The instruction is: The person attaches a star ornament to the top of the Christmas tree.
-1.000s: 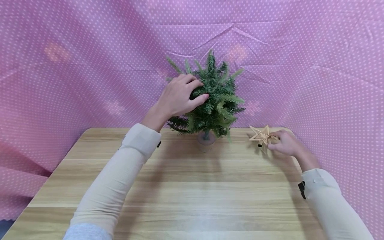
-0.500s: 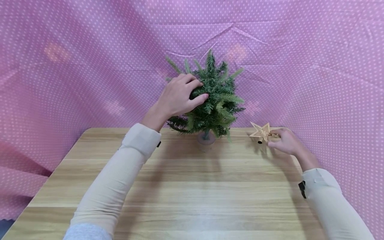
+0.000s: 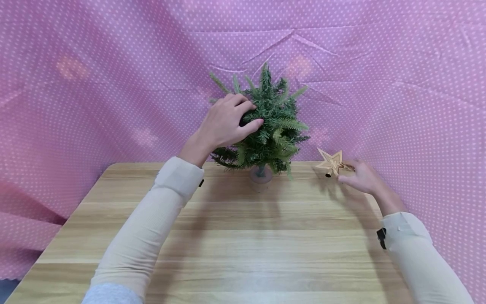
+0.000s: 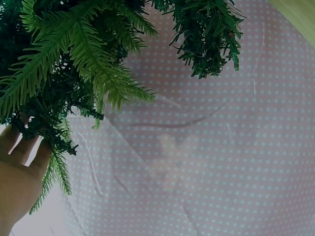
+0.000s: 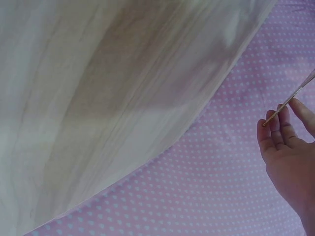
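A small artificial Christmas tree (image 3: 279, 122) stands at the far edge of the table on a round, pale base (image 3: 261, 175). My left hand (image 3: 230, 120) holds its upper left side, thumb outside and fingers sunk among the branches. From the left wrist, the green sprigs (image 4: 93, 54) hang over the fingers of that hand (image 4: 19, 182), hiding their tips. To the tree's right, my right hand (image 3: 360, 176) pinches a gold star tree topper (image 3: 331, 162) by one side, with its dark-ended socket pointing down. The right wrist view shows the topper edge-on (image 5: 290, 98) between thumb and fingers.
The wooden tabletop (image 3: 262, 245) stretches from the tree toward me. Pink dotted cloth (image 3: 152, 63) hangs behind the table and along both sides. The table's back right corner lies just under my right hand.
The star topper has risen slightly and tipped more upright in my right hand, its face turning toward me. My left hand and the tree have stayed put.
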Motion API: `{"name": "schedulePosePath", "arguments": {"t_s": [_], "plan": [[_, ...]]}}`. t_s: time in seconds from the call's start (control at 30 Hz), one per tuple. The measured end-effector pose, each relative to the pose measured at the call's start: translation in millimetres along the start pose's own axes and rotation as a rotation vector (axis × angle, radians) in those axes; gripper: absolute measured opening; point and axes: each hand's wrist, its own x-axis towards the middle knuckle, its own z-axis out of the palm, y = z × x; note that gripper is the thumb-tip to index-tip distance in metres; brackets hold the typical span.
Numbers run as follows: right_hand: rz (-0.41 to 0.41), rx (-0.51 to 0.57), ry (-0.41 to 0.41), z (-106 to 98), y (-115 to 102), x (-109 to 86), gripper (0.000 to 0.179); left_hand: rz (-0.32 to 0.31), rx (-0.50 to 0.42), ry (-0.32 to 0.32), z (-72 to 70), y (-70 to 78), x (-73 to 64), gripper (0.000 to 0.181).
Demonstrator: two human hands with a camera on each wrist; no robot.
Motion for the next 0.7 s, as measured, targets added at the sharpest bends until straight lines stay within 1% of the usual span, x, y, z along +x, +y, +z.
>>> {"name": "schedulePosePath", "arguments": {"t_s": [0.33, 0.7], "plan": [[-0.014, -0.006, 0.048, -6.4, -9.8, 3.0, 0.074, 0.002, 0.003, -0.008, -0.6, 0.5, 0.5, 0.057], [-0.031, -0.027, 0.108, -13.1, -21.2, 5.0, 0.068, -0.010, 0.000, -0.012, 0.5, 0.0, -0.5, 0.058]]}}
